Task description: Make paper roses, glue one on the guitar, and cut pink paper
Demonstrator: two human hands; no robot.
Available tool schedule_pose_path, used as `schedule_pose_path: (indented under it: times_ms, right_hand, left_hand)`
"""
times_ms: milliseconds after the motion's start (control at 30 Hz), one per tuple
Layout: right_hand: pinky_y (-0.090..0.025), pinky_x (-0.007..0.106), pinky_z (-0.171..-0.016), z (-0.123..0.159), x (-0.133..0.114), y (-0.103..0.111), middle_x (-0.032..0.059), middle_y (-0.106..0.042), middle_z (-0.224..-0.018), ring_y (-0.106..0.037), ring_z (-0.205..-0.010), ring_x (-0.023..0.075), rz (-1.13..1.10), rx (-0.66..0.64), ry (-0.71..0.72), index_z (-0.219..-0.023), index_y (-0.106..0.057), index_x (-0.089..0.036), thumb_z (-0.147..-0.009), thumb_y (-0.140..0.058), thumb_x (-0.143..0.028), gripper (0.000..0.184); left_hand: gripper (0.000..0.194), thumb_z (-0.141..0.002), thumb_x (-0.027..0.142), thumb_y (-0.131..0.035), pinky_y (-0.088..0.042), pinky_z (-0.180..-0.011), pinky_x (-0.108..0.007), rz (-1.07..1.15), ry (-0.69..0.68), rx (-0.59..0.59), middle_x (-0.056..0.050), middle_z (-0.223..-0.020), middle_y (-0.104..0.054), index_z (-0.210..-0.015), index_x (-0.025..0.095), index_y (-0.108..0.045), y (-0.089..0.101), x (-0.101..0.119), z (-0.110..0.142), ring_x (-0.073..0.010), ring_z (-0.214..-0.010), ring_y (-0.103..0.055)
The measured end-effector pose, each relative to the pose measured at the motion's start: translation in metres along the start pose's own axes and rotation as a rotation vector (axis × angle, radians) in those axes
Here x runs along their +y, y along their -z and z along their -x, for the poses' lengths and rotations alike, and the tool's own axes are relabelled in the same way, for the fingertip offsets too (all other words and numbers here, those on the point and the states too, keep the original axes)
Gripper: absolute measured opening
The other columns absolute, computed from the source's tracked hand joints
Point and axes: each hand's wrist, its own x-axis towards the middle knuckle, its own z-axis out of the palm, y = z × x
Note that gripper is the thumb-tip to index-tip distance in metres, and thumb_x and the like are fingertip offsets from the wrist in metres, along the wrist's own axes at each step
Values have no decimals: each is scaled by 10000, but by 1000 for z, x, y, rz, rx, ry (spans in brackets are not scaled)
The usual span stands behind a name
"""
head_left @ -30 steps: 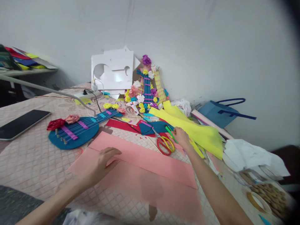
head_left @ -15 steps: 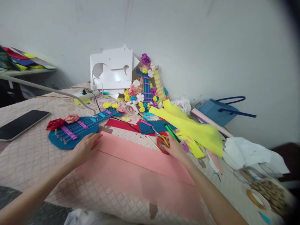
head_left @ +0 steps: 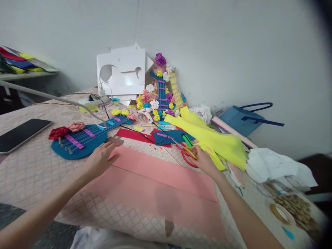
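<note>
My left hand (head_left: 102, 157) is open above the upper left corner of a folded pink sheet (head_left: 155, 167), thumb apart from the fingers. The sheet lies in front of me, its narrow flap over a wider layer. My right hand (head_left: 204, 159) has its fingers closed on the yellow-and-red handles of a pair of scissors (head_left: 187, 155), whose blades point up and left. Right beside them is a green utility knife (head_left: 187, 140). A thin wooden stick (head_left: 171, 156) lies between the sheet and the scissors. Left of my left hand rests a blue craft guitar (head_left: 77, 143) with fabric roses.
Yellow felt (head_left: 212, 133) spreads at the right. Behind are a glue gun (head_left: 147, 114), a flower-covered guitar (head_left: 162, 91) and white boards (head_left: 120, 72). A phone (head_left: 24, 135) lies at far left. A tape roll (head_left: 282, 213) and a blue bag (head_left: 241, 121) sit rightward.
My left hand has lifted slightly off the sheet's corner, its thumb spreading away. The scissors in my right hand have shifted slightly to the right and turned. The view has moved a little.
</note>
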Motion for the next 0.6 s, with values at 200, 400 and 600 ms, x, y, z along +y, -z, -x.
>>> schedule_pose_path:
  times_ms: [200, 400, 600]
  right_hand:
    - [-414, 279, -562, 35, 19, 6, 3, -582, -747, -572, -637, 183, -95, -30, -36, -976, -449, -217, -764, -582, -398, 309]
    - [-421, 283, -568, 51, 27, 0, -8, -591, -714, -602, -647, 193, -97, -39, -117, -947, -499, -223, -725, -610, -448, 335]
    - [-399, 268, -540, 54, 21, 1, 16, -646, -823, -630, -704, 206, 52, -17, -148, -977, -512, -236, -724, -591, -530, 396]
  left_hand:
    - [350, -847, 379, -443, -432, -919, -430, 66, -95, -116, -123, -1141, -640, -1082, 172, -600, -12, 13, -19, -292, -1090, -561]
    - [321, -855, 318, -443, -466, -850, -370, 47, -158, -241, -123, -1109, -652, -1077, 159, -611, -16, 31, -51, -265, -1008, -612]
    - [209, -839, 213, -480, -477, -800, -316, 87, -230, -200, -96, -1013, -674, -974, 164, -631, -30, 62, -66, -215, -920, -628]
